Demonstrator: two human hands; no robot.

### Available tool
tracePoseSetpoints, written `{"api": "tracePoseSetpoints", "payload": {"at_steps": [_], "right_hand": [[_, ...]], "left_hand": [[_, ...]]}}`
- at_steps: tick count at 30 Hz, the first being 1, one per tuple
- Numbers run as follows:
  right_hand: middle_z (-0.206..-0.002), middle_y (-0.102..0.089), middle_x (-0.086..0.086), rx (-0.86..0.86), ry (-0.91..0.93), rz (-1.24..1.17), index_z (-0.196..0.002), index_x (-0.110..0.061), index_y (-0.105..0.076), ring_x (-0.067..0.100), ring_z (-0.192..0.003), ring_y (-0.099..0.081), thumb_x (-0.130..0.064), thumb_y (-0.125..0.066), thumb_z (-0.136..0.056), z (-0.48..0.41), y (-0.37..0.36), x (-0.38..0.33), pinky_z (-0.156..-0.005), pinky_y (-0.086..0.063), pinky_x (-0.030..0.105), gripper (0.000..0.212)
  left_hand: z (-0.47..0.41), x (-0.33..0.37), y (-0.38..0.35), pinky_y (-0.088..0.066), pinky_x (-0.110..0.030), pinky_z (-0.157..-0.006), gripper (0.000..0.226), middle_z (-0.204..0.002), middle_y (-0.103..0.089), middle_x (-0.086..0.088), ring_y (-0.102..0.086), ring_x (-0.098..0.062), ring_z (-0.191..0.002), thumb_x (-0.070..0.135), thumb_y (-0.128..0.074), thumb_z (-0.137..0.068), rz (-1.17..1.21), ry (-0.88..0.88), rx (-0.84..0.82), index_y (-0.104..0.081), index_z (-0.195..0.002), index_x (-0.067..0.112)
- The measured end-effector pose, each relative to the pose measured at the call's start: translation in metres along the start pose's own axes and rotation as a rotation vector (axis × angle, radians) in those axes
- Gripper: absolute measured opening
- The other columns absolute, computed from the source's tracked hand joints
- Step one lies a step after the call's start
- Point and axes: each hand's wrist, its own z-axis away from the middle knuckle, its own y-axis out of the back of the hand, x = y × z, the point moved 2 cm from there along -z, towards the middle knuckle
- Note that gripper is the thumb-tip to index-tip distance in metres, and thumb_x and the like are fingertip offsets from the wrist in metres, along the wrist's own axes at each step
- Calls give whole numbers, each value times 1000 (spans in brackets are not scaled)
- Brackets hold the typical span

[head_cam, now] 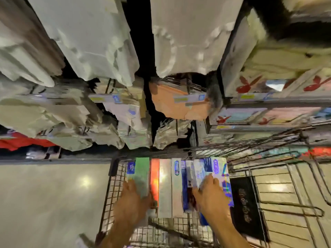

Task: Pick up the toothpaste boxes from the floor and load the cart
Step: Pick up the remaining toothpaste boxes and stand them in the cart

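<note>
A black wire shopping cart [111,194] stands on a pale glossy floor [44,197], in front of store shelves [268,102] filled with folded textiles in plastic wrapping. One row of long toothpaste boxes [165,187] lies inside the cart, side by side and touching each other, with their long sides pointing away from the person. I count about nine boxes, but the picture is blurred and the thin ones in the middle are difficult to separate. From the left there is one white and blue box, one pale green box [142,176], one red-orange box [155,179], two silver-white boxes, then some blue and white ones, and at the right end one shiny box with blue print [221,173].

Two bare hands are in the cart. The left hand [132,197] grips the near end of the pale green box, with the thumb curled on its right side. The right hand [212,192] rests on top of the right boxes, its fingers lying quite straight and a little spread.

Just beside the row, on the right, lies one flat black object with pale lettering [245,203].
</note>
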Motion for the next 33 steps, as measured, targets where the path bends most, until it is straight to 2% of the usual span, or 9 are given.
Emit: {"api": "tracePoseSetpoints", "payload": {"at_steps": [5, 9, 13, 16, 21, 24, 27, 31, 33], "right_hand": [[-91, -38, -4, 36, -26, -35, -95, -23, -34, 29, -88, -60, -52, -61, -93, -43, -56, 7, -61, -37, 36, 39], [-106, -51, 2, 57, -71, -2, -110, -18, -44, 30, -96, -61, -53, -64, -91, -60, -85, 15, -63, -37, 35, 45], [-114, -54, 5, 127, -56, 16, -118, -14, -45, 29, -102, -60, -52, -68, -89, -63, -96, 13, -60, -39, 32, 53], [-113, -56, 6, 155, -77, 67, -121, -12, -45, 27, -103, -60, -53, -67, -89, -63, -94, 7, -60, -47, 34, 56], [-105, -56, 6, 176, -76, 65, -115, -11, -45, 24, -97, -60, -52, -69, -88, -64, -99, 2, -61, -57, 37, 55], [-103, -55, 6, 174, -47, 77, -120, -8, -46, 22, -92, -60, -49, -71, -87, -62, -108, 3, -58, -58, 37, 57], [-111, -56, 6, 175, -47, 71, -132, -7, -44, 22, -98, -61, -50, -66, -91, -57, -105, 8, -61, -59, 37, 63], [-111, -59, 6, 201, 10, 41, -130, -12, -49, 23, -99, -61, -47, -45, -98, -42, -81, 13, -61, -58, 39, 47], [-113, -59, 4, 196, 57, 88, -127, -16, -52, 24, -101, -60, -46, -44, -100, -31, -59, 15, -64, -57, 41, 41]], "left_hand": [[-41, -17, -49, -46, -33, -69, 86, -126, -51, 2, -62, -17, -96, 72, -57, -80, 37, 56, -10, -26, -142, 20], [-50, -29, -67, -41, -25, -59, 82, -125, -47, 3, -57, -14, -89, 75, -51, -85, 66, 1, 17, -24, -141, 22], [-53, -40, -74, -57, -33, -70, 83, -125, -53, 0, -65, -18, -98, 70, -47, -87, 74, -27, 38, -24, -147, 18], [-54, -36, -73, -59, -40, -76, 77, -122, -54, 1, -65, -19, -101, 64, -55, -87, 77, -27, 43, -30, -142, 17], [-56, -30, -70, -55, -32, -64, 66, -112, -52, 1, -61, -14, -92, 55, -63, -87, -50, 2, 106, -35, -132, 17], [-59, -27, -73, -59, -33, -71, 60, -114, -52, 0, -62, -14, -94, 53, -58, -91, -38, -25, 81, -31, -131, 18], [-57, -25, -72, -59, -34, -76, 56, -119, -52, -1, -61, -15, -99, 49, -55, -94, -25, -48, 76, -31, -134, 18], [-44, -18, -57, -55, -37, -76, 54, -121, -56, -2, -62, -18, -101, 45, -55, -96, 21, -41, 73, -32, -137, 19], [-31, -6, -40, -57, -39, -79, 52, -123, -58, -2, -62, -18, -102, 47, -55, -95, -1, -102, 92, -34, -135, 20]]}}
